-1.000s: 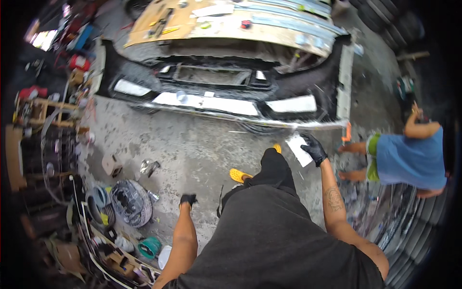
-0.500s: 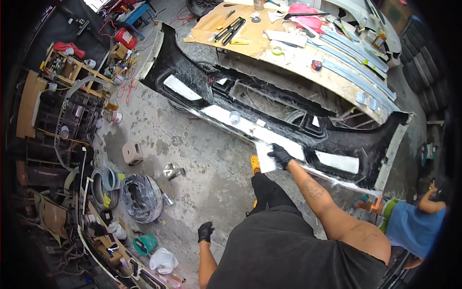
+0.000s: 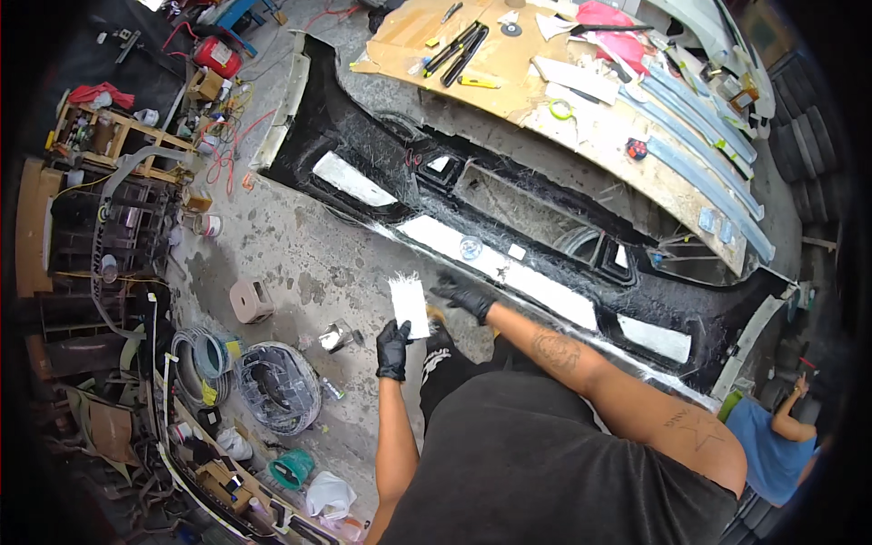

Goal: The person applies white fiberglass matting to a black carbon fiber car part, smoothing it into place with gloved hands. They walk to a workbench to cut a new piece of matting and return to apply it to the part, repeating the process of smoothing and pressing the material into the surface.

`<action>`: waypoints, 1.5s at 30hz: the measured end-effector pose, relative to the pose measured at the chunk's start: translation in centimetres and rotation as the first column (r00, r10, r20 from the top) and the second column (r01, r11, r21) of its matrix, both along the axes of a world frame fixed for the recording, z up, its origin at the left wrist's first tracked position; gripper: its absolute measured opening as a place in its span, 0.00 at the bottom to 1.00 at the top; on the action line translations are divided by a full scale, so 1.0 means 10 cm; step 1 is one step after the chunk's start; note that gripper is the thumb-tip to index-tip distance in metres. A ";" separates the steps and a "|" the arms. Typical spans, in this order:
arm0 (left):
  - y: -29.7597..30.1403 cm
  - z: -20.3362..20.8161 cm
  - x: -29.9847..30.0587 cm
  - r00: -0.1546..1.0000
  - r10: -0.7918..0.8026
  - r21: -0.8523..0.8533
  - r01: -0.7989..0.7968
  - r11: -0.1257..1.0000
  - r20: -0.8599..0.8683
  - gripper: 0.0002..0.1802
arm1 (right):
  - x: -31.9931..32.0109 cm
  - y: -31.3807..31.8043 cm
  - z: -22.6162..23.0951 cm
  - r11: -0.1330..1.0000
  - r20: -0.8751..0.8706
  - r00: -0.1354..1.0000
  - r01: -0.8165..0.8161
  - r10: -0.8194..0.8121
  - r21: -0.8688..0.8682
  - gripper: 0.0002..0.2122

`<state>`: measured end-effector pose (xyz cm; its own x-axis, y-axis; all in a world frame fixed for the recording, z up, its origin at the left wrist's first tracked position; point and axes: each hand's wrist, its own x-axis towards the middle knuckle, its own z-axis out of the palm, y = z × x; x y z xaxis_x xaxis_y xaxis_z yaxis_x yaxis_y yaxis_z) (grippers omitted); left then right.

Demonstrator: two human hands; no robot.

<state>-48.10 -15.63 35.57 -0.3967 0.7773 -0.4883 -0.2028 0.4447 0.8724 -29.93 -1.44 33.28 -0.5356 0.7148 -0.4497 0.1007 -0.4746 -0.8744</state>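
Note:
My left hand (image 3: 392,351), in a black glove, is closed on the lower edge of a white fiberglass mat piece (image 3: 408,304), whose top edge is frayed. My right hand (image 3: 466,300), also gloved, is beside the mat with its fingers stretched out and slightly blurred; nothing shows in it. Just beyond lies a long black car bumper (image 3: 345,127), its inner side facing up. White patches line it, including a long strip (image 3: 554,297) along the near side. A small round clear container (image 3: 470,247) and a small white square (image 3: 516,252) rest on that strip.
A worktable (image 3: 536,95) behind the bumper holds cutters, tape and long grey strips. On the floor to the left are a stool (image 3: 251,301), a wrapped coil (image 3: 278,386) and a teal bucket (image 3: 291,468). A person in blue (image 3: 772,445) is at the lower right.
The white mat piece has passed from my right hand to my left, which has come up and forward. My right hand has moved left, away from the mat. My view has shifted slightly.

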 end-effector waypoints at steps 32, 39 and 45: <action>2.23 -2.67 -2.60 0.632 -0.775 -0.488 0.680 0.546 0.014 0.20 | 0.30 0.65 -4.26 0.706 0.843 0.455 0.695 -0.287 -0.135 0.23; 0.87 -2.12 -3.32 0.541 -0.819 -0.739 0.469 0.483 -0.191 0.26 | 0.25 0.72 -3.43 0.663 0.582 0.644 0.714 -0.496 -0.224 0.20; -0.52 -1.30 -3.10 0.606 -0.758 -0.834 0.269 0.483 -0.243 0.27 | 0.63 0.75 -2.44 0.838 0.616 0.743 0.491 -0.260 -0.239 0.19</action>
<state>-79.12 -20.79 22.54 -0.3971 0.4611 -0.7935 0.6503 0.7515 0.1113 -23.59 6.01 8.90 0.1573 0.5222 -0.8382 0.2391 -0.8437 -0.4807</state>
